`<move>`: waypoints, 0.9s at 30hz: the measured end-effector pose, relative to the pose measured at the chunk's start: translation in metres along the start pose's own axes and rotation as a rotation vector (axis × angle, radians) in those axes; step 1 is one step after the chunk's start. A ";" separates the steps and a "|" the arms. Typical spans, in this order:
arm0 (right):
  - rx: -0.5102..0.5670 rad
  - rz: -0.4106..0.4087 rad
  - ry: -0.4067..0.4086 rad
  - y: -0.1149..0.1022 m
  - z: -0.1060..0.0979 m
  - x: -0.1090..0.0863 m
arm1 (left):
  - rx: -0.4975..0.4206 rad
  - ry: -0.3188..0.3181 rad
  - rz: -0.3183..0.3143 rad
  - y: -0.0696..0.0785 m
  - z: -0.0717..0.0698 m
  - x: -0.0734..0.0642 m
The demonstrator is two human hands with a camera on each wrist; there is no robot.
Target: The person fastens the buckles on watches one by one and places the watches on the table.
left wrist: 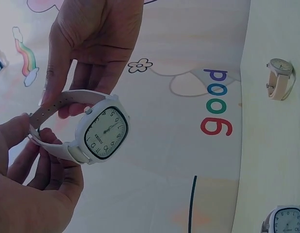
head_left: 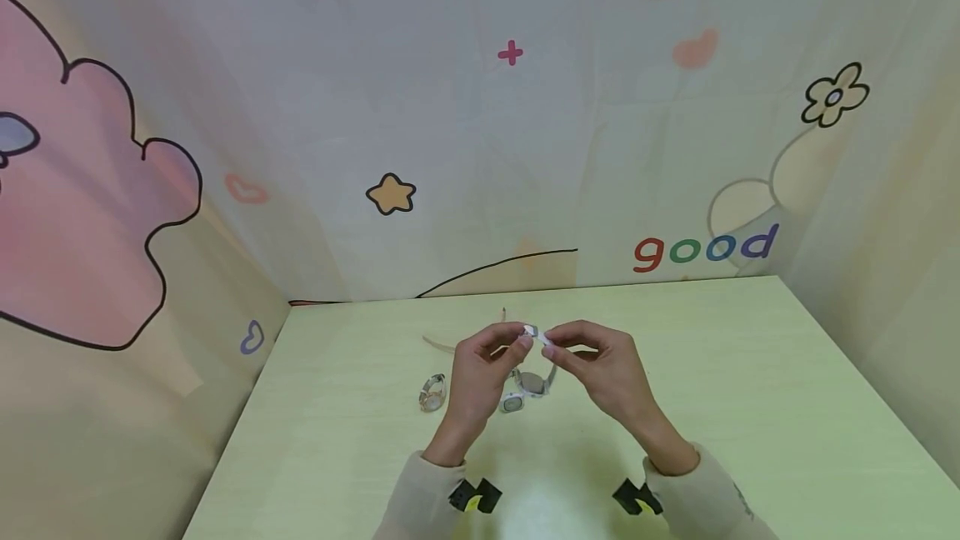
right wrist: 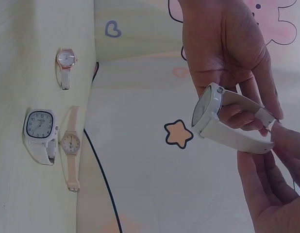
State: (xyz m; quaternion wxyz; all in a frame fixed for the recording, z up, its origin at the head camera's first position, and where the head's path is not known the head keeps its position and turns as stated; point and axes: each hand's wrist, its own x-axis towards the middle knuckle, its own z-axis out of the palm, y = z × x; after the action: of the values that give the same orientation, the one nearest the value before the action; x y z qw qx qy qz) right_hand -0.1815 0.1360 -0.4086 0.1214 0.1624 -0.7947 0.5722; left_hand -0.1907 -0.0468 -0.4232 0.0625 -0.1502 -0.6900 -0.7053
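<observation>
In the left wrist view a white watch (left wrist: pixel 108 131) with a squarish dial hangs tilted, its strap bent into a loop. My left hand (left wrist: pixel 38 189) pinches one strap end by the buckle between thumb and finger. Opposite it, my right hand (left wrist: pixel 96 43) pinches the strap's holed part. The head view has my left hand (head_left: pixel 477 369) and right hand (head_left: pixel 611 361) raised above the table, fingertips close together at the white strap (head_left: pixel 536 333). In the right wrist view the white band (right wrist: pixel 237 137) runs to my right fingers, and the dial is seen edge-on.
On the pale green table (head_left: pixel 360 457) lie a rose-gold watch (head_left: pixel 432 392), a white square watch (head_left: pixel 512 402) and a pink-strapped watch (right wrist: pixel 70 144) laid flat. Another pink-strapped watch (left wrist: pixel 279 77) stands on its band. A printed curtain (head_left: pixel 465 123) hangs behind.
</observation>
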 end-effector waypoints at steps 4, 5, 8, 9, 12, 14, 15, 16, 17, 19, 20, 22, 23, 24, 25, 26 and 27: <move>0.013 -0.025 -0.011 0.000 0.000 0.001 | 0.008 -0.010 0.008 0.001 -0.001 0.000; 0.019 -0.031 -0.016 0.001 0.000 0.002 | 0.008 -0.011 0.010 0.001 -0.001 0.001; 0.030 -0.043 -0.031 0.001 0.001 0.002 | 0.012 -0.003 0.011 0.002 -0.001 0.001; 0.031 -0.042 -0.037 0.001 0.001 0.003 | 0.014 0.003 0.012 0.002 -0.001 0.001; 0.041 -0.028 -0.059 0.002 0.003 0.002 | -0.002 0.029 0.030 0.003 0.000 0.001; 0.054 -0.006 -0.079 0.004 0.005 0.001 | -0.020 0.047 0.046 0.003 0.001 0.001; 0.065 0.007 -0.088 0.006 0.006 0.000 | -0.032 0.056 0.054 0.003 0.002 0.001; 0.074 0.017 -0.092 0.007 0.007 -0.001 | -0.043 0.062 0.060 0.003 0.003 0.001; 0.076 0.024 -0.092 0.009 0.008 -0.001 | -0.051 0.068 0.061 0.002 0.003 0.002; 0.068 0.027 -0.080 0.011 0.009 -0.002 | -0.056 0.076 0.059 0.002 0.003 0.002; 0.061 0.024 -0.069 0.012 0.009 -0.002 | -0.058 0.081 0.057 0.002 0.003 0.002; 0.049 0.015 -0.043 0.012 0.008 -0.003 | -0.061 0.082 0.049 0.002 0.003 0.002; 0.041 0.009 -0.032 0.012 0.008 -0.003 | -0.060 0.083 0.044 0.001 0.002 0.003; 0.037 0.005 -0.025 0.012 0.007 -0.002 | -0.058 0.081 0.042 0.002 0.002 0.002; 0.036 0.001 -0.019 0.012 0.007 -0.002 | -0.058 0.079 0.038 0.002 0.002 0.003; 0.038 0.000 -0.015 0.011 0.006 -0.002 | -0.059 0.075 0.035 0.001 0.002 0.003; 0.041 -0.004 -0.013 0.011 0.006 -0.002 | -0.058 0.070 0.033 0.001 0.002 0.003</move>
State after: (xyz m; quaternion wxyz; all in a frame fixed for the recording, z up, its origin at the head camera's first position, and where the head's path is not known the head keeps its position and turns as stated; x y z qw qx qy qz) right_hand -0.1840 0.1335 -0.4205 0.1138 0.1701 -0.7833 0.5869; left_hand -0.1928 -0.0445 -0.4214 0.0940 -0.1388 -0.6642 -0.7285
